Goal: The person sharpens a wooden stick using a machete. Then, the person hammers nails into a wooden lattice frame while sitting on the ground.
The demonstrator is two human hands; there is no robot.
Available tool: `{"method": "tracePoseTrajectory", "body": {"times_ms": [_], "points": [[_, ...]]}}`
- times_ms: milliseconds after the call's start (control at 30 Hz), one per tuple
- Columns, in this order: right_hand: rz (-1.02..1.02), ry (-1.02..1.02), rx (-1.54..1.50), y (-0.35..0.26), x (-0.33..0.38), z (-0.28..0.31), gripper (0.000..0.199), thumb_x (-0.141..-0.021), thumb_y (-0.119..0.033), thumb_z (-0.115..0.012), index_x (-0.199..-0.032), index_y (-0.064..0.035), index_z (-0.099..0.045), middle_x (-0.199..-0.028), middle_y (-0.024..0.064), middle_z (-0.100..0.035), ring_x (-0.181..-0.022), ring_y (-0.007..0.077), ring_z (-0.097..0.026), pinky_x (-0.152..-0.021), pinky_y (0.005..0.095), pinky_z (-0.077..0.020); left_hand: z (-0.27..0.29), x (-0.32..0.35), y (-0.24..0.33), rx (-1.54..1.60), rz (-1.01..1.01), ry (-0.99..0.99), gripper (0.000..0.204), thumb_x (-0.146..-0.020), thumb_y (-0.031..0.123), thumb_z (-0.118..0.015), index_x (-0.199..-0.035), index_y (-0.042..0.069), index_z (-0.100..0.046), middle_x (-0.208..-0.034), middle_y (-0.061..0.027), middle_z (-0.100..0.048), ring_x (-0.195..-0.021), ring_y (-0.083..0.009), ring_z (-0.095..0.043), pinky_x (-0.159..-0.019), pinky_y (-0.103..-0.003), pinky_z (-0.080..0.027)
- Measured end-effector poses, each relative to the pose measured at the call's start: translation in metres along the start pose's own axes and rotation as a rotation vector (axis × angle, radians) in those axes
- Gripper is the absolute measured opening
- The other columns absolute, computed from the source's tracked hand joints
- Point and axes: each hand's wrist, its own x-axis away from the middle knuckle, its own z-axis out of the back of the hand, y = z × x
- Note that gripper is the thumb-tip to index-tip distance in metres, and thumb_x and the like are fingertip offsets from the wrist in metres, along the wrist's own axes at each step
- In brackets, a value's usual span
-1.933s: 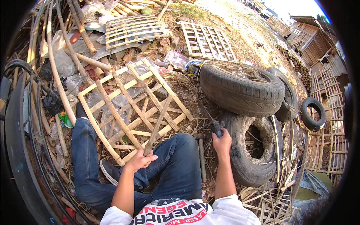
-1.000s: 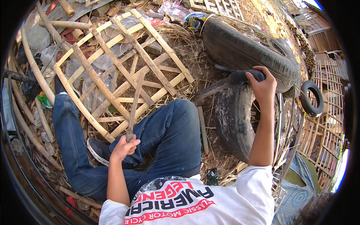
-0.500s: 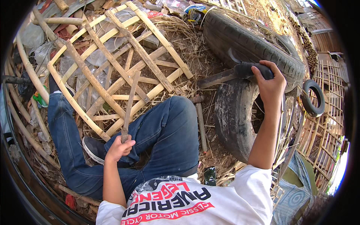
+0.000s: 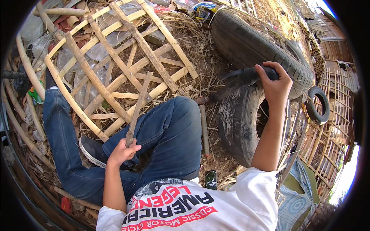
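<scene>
My left hand (image 4: 122, 154), in front of my lap, is wrapped round the lower end of a flat bamboo slat (image 4: 140, 101). The slat's free end points away and overlaps the near side of a woven bamboo lattice (image 4: 122, 81) with a bent strip as its rim. To the right, my right hand (image 4: 278, 82) is closed on the black grip of a hand tool (image 4: 246, 77). From the grip, a broad dark blade-like part and a thinner prong extend left, smeared by motion. The tool hangs over a worn tire; its exact kind cannot be told.
One large tire (image 4: 266, 50) leans behind the worn tire (image 4: 237, 127); a small tire (image 4: 318, 104) lies farther right. Bamboo poles (image 4: 29, 73) and plastic scraps (image 4: 42, 48) litter the left. A short stick (image 4: 204, 129) lies beside my knee, and bamboo panels (image 4: 331, 115) stand at right.
The tool in my right hand has swung, its left end dropping nearer to me and its prong turning left. My left hand keeps the slat nearly in place. The view has shifted slightly.
</scene>
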Motion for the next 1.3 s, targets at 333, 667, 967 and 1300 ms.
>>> {"method": "tracePoseTrajectory", "body": {"times_ms": [333, 667, 967, 1300], "points": [[-0.02, 0.275, -0.144, -0.003, -0.012, 0.063, 0.015, -0.076, -0.011, -0.082, -0.087, -0.0051, -0.074, -0.074, -0.001, -0.066, -0.067, 0.0064, -0.059, -0.061, 0.0182, -0.0454, 0.014, 0.002, -0.004, -0.012, 0.072, 0.059, 0.036, -0.086, 0.013, -0.069, -0.07, 0.015, -0.036, -0.055, 0.0095, -0.031, -0.043, -0.0006, -0.025, -0.039, -0.021, -0.016], [-0.024, 0.121, -0.124, 0.008, 0.005, 0.0, 0.023, -0.075, -0.019, -0.083, -0.089, -0.0048, -0.071, -0.077, 0.0028, -0.066, -0.073, 0.0093, -0.061, -0.071, 0.0247, -0.0491, -0.002, -0.009, 0.002, -0.052, 0.054, 0.034, 0.037, -0.085, 0.014, -0.07, -0.069, 0.015, -0.036, -0.057, 0.0092, -0.033, -0.044, -0.0006, -0.026, -0.04, -0.021, -0.017], [-0.277, -0.772, 0.026, -0.002, 0.009, 0.056, 0.046, -0.073, -0.007, -0.073, -0.112, -0.0048, -0.048, -0.076, 0.0113, -0.064, -0.06, 0.0174, -0.061, -0.059, 0.0317, -0.0497, -0.038, 0.003, 0.032, -0.675, -0.296, 0.214, 0.036, -0.079, 0.02, -0.075, -0.067, 0.007, -0.044, -0.06, 0.0046, -0.036, -0.058, -0.0093, -0.033, -0.054, -0.029, -0.033], [-0.581, -0.737, -0.246, 0.096, 0.155, 0.049, 0.056, -0.07, -0.002, -0.065, -0.123, 0.0091, -0.05, -0.072, 0.0076, -0.06, -0.054, 0.0127, -0.056, -0.05, 0.0275, -0.0454, -0.109, 0.015, 0.069, -1.083, -0.42, 0.169, 0.038, -0.078, 0.028, -0.076, -0.075, -0.004, -0.056, -0.063, -0.0135, -0.058, -0.057, -0.0204, -0.055, -0.056, -0.038, -0.043]]}}
